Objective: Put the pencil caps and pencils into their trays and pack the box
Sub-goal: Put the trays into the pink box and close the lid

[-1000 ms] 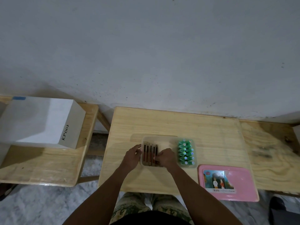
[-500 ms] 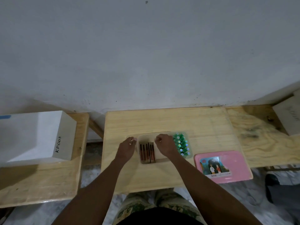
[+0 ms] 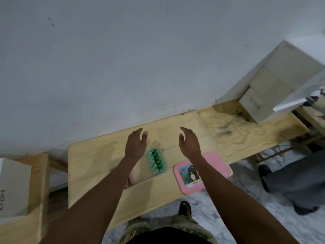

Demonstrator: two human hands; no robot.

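A clear tray of green pencil caps (image 3: 156,160) lies on the wooden table (image 3: 98,161), between my two forearms. The clear pencil tray (image 3: 135,175) beside it is mostly hidden under my left forearm; only a pale part and a red corner show. My left hand (image 3: 136,146) hovers above the table past the trays, fingers straight and holding nothing. My right hand (image 3: 189,142) is raised to the right of the caps, fingers relaxed, also holding nothing. A pink box (image 3: 202,170) with a picture label lies flat under my right forearm.
A white carton (image 3: 13,187) marked in black stands on the bench at the left. A stack of white cartons (image 3: 276,88) stands at the back right against the grey wall. A dark bag (image 3: 295,180) lies on the floor at the right.
Both hands have let go of the pencil tray and risen forward, past the trays. The camera has tilted and swung to the right.
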